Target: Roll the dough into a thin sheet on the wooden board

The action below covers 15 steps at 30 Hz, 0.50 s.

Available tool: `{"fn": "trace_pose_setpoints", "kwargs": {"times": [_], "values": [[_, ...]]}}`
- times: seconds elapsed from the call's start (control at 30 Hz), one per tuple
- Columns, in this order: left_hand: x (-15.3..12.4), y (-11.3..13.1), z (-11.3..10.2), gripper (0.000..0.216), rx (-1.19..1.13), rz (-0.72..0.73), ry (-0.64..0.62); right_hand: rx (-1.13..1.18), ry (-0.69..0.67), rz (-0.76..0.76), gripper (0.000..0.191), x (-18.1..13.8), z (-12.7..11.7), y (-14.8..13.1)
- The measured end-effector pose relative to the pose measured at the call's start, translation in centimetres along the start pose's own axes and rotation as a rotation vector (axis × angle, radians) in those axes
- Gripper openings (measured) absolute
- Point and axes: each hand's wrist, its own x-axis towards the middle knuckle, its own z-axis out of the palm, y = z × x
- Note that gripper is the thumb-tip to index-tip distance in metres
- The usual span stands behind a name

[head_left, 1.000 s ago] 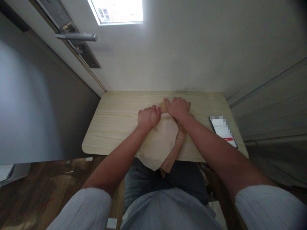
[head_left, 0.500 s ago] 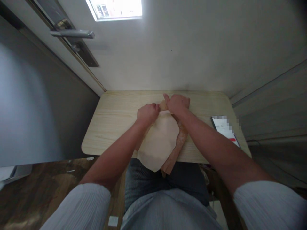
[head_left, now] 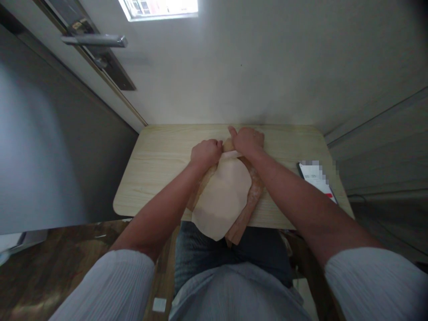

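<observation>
A thin, pale sheet of dough (head_left: pixel 222 196) lies on a flour-dusted wooden board (head_left: pixel 241 221), its near edge hanging past the table front. Along the far edge, the dough forms a raised band, apparently over a rolling pin that is almost wholly hidden by dough and fingers. My left hand (head_left: pixel 206 151) is closed in a fist at the left end of this band. At the right end, my right hand (head_left: pixel 248 140) is closed too, with the thumb sticking out. Tan wood shows between both hands, beyond the band.
Board and dough rest on a light wooden table (head_left: pixel 160 165). A phone (head_left: pixel 316 178) with a lit screen lies at the table's right side. Behind the table stands a pale door with a metal handle (head_left: pixel 95 41). My legs (head_left: pixel 200 254) are under the front edge.
The band along the dough's far edge shows more plainly now, and more of the board's left side is uncovered. Both hands stay closed in nearly the same place. The view has shifted slightly.
</observation>
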Motion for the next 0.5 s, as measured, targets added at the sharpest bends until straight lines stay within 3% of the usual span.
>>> {"fn": "trace_pose_setpoints", "kwargs": {"times": [0.13, 0.23, 0.5], "values": [[-1.1, 0.2, 0.2, 0.061, 0.019, 0.025, 0.024, 0.002, -0.014, -0.01, 0.085, -0.8, -0.2, 0.3], [-2.5, 0.5, 0.3, 0.055, 0.026, 0.051, 0.075, -0.006, 0.054, -0.025, 0.08, -2.1, -0.2, 0.7], [-6.8, 1.2, 0.8, 0.05, 0.021, 0.165, 0.186, -0.015, 0.179, -0.13, 0.06, -8.3, 0.2, 2.6]]}}
